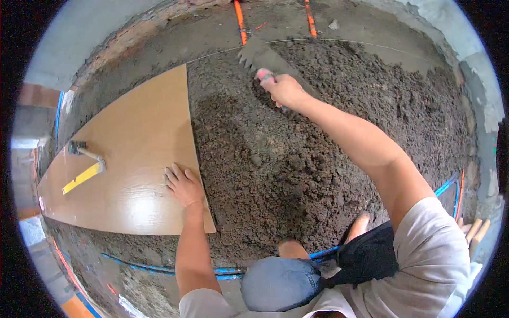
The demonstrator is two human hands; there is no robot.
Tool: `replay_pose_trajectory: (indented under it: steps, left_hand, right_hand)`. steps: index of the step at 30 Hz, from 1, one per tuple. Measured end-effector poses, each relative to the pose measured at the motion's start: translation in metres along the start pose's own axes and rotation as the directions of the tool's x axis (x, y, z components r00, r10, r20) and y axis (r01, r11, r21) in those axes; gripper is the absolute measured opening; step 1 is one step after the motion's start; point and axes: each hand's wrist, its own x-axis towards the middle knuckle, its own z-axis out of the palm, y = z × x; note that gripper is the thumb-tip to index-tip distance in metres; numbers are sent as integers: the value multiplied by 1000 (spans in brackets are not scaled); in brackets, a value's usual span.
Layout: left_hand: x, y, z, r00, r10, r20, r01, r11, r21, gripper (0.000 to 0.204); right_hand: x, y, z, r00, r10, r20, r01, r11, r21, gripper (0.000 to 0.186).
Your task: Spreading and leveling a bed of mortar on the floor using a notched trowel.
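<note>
My right hand point(282, 89) is wrapped round the pink handle of a notched steel trowel point(253, 53), whose blade lies over rough dark mortar point(297, 169) near a thin stretched string. My left hand point(183, 185) rests with fingers spread on a large smooth tan tile or board point(122, 127), close to its right edge. On that board lie a black-headed mallet point(78, 148) and a yellow level or ruler point(79, 180), to the left of my left hand.
Orange pipes point(239, 18) run from the far edge. Blue pipes point(132, 265) lie along the near side and at the right. Rough walls border the floor. Wooden pieces point(480, 236) stand at the right, and my feet are at the mortar's near edge.
</note>
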Motion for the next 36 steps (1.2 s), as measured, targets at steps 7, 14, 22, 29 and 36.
replay_pose_trajectory:
  steps: [7,14,22,29,36]
  left_hand:
    - [2,8,-1,1000,8,-13,-8,1000,-17,51]
    - [-1,-2,-1,1000,-4,-2,4,1000,23,52]
    - [0,5,-2,999,-27,36,27,1000,11,52]
    - [1,7,-4,999,-18,29,19,1000,-7,52]
    - [0,5,-4,998,-30,51,28,999,29,52]
  right_hand:
    - [15,70,-79,979,139,-150,-122,985,120,50]
    - [-30,70,-77,996,87,-31,-87,996,4,46]
    - [3,126,-130,972,175,-155,-131,957,260,42]
    - [-2,98,-105,966,150,211,-194,-119,974,38]
    - [6,41,-24,918,-129,376,-386,-68,920,45]
